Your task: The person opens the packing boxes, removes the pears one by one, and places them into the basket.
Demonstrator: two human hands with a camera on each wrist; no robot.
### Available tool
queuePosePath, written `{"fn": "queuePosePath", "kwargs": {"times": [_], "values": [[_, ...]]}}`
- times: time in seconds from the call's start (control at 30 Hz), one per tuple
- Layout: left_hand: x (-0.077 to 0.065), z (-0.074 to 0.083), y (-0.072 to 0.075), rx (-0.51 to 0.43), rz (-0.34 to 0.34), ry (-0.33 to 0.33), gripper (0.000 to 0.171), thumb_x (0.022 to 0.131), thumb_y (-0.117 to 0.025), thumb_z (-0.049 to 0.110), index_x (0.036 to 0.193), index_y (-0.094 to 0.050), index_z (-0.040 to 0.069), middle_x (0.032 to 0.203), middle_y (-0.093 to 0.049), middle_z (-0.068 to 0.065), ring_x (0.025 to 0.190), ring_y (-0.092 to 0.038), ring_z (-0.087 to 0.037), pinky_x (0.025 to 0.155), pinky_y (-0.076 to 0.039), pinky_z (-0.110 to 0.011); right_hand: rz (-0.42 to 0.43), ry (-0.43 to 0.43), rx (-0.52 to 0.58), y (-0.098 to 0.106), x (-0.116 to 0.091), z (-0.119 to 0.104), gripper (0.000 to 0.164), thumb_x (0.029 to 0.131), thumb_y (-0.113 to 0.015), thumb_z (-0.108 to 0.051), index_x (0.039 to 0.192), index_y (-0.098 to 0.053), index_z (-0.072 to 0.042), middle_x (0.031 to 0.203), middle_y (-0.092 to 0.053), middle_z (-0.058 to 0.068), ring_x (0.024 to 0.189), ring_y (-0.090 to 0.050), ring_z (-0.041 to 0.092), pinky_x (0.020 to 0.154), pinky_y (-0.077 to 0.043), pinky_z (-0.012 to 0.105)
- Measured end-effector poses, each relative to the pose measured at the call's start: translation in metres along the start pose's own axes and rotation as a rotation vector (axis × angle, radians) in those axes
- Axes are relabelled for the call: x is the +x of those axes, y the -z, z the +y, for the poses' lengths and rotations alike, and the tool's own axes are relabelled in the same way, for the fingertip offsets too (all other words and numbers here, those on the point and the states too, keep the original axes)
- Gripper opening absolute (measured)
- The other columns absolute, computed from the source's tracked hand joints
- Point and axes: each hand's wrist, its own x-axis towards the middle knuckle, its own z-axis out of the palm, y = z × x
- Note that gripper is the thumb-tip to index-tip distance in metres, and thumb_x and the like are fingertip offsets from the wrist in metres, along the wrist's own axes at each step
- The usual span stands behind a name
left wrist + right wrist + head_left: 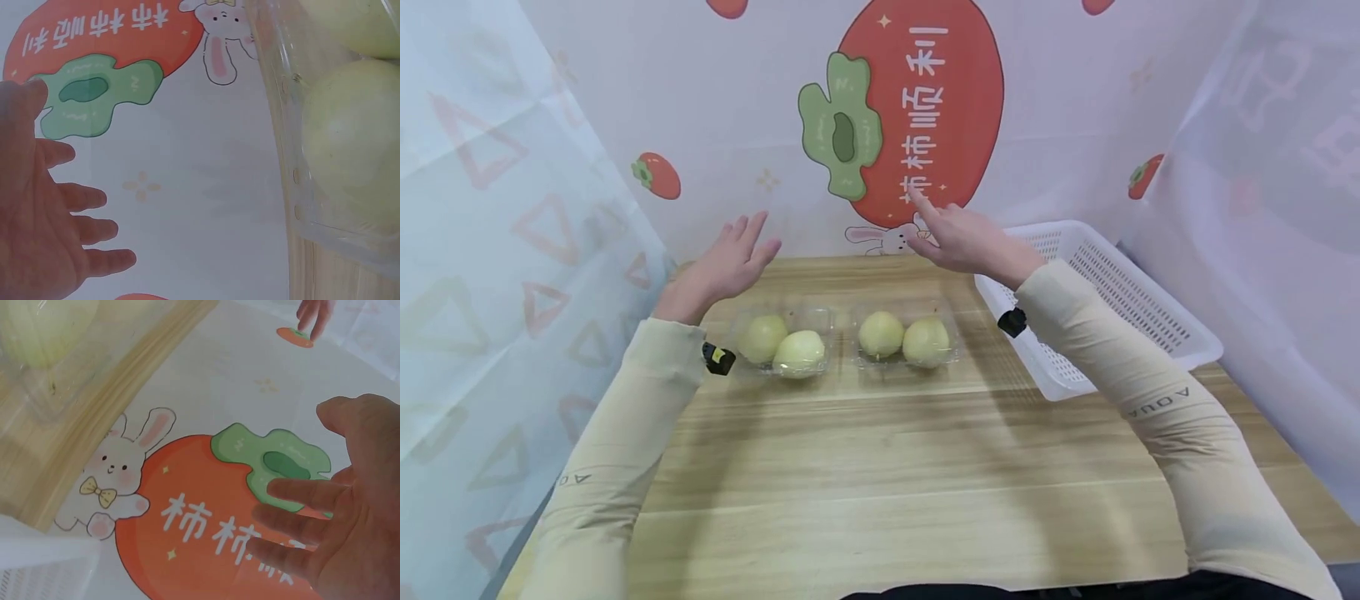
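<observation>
Fruit (801,352) sits paired in two clear boxes (814,318) on a wooden table (865,467), the left hand (726,260) and right hand (966,237) raised nearby, both outstretched, gripping nothing.

Clear plastic box (812,319) holding two pale yellow-green round fruits (800,353), sitting at nine o'clock from matching box (912,312), also holding two; white perforated basket (1138,292) lying at three o'clock.

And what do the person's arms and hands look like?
The left sleeve and right sleeve are cream, with dark letters. Each wrist has a small black gadget; the left gadget shows yellow. The left hand and right hand wear no gloves.
</observation>
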Motion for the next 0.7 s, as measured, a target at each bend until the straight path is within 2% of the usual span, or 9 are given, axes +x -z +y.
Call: {"fn": "queuePosePath", "kwargs": {"times": [0.03, 0.13, 0.23, 0.33, 0.4, 0.5, 0.7], "values": [[-0.003, -0.001, -0.001, -0.017, 0.008, 0.004, 0.078, 0.101, -0.019, 0.059, 0.158, 0.003, 0.009, 0.161, 0.004, -0.030, 0.148, 0.006, -0.051, 0.120, -0.001, -0.060, 0.005, 0.004, 0.000, 0.000, -0.001, -0.002, 0.078, 0.100, -0.043, -0.046, 0.159, -0.002, -0.016, 0.111, -0.065, 0.018, 0.117, -0.056, 0.037, 0.102, -0.045, 0.052], [-0.009, -0.004, -0.005, -0.057, 0.025, 0.009, 0.078, 0.101, -0.019, 0.059, 0.158, 0.003, 0.011, 0.161, 0.004, -0.029, 0.148, 0.005, -0.050, 0.120, -0.001, -0.061, 0.011, 0.023, 0.008, -0.001, -0.005, -0.009, 0.078, 0.100, -0.047, -0.041, 0.159, -0.003, -0.013, 0.124, -0.062, 0.020, 0.126, -0.050, 0.039, 0.106, -0.042, 0.052], [-0.012, -0.007, -0.010, -0.095, 0.040, -0.006, 0.077, 0.102, -0.020, 0.057, 0.158, 0.003, 0.010, 0.162, 0.002, -0.027, 0.150, 0.006, -0.046, 0.121, 0.000, -0.058, 0.007, 0.038, 0.022, -0.004, -0.008, -0.015, 0.078, 0.100, -0.049, -0.039, 0.158, -0.005, -0.013, 0.143, -0.052, 0.019, 0.135, -0.043, 0.039, 0.111, -0.037, 0.051], [-0.015, -0.012, -0.014, -0.150, 0.062, -0.033, 0.075, 0.103, -0.021, 0.054, 0.158, 0.002, 0.007, 0.164, 0.000, -0.023, 0.151, 0.003, -0.041, 0.122, -0.001, -0.056, 0.000, 0.058, 0.033, -0.008, -0.012, -0.020, 0.076, 0.100, -0.050, -0.037, 0.158, -0.008, -0.013, 0.150, -0.043, 0.018, 0.138, -0.040, 0.040, 0.114, -0.034, 0.051], [-0.016, -0.016, -0.018, -0.192, 0.074, -0.047, 0.075, 0.104, -0.022, 0.052, 0.158, 0.001, 0.006, 0.165, -0.001, -0.019, 0.152, 0.001, -0.038, 0.123, -0.003, -0.054, 0.000, 0.069, 0.026, -0.011, -0.015, -0.023, 0.073, 0.100, -0.049, -0.035, 0.158, -0.011, -0.011, 0.150, -0.043, 0.020, 0.137, -0.041, 0.041, 0.114, -0.034, 0.052], [-0.017, -0.023, -0.023, -0.247, 0.070, -0.033, 0.075, 0.103, -0.021, 0.054, 0.158, 0.003, 0.009, 0.165, 0.001, -0.016, 0.153, 0.000, -0.035, 0.123, -0.004, -0.053, 0.006, 0.092, 0.007, -0.015, -0.019, -0.028, 0.070, 0.100, -0.050, -0.034, 0.157, -0.016, -0.011, 0.150, -0.043, 0.018, 0.139, -0.040, 0.040, 0.115, -0.032, 0.051], [-0.022, -0.036, -0.032, -0.342, 0.050, 0.040, 0.078, 0.100, -0.018, 0.062, 0.158, 0.007, 0.017, 0.165, -0.004, -0.018, 0.151, -0.008, -0.040, 0.122, -0.006, -0.055, 0.058, 0.187, -0.033, -0.026, -0.022, -0.044, 0.064, 0.098, -0.055, -0.029, 0.153, -0.029, -0.011, 0.135, -0.055, 0.013, 0.116, -0.057, 0.034, 0.101, -0.047, 0.049]]}}
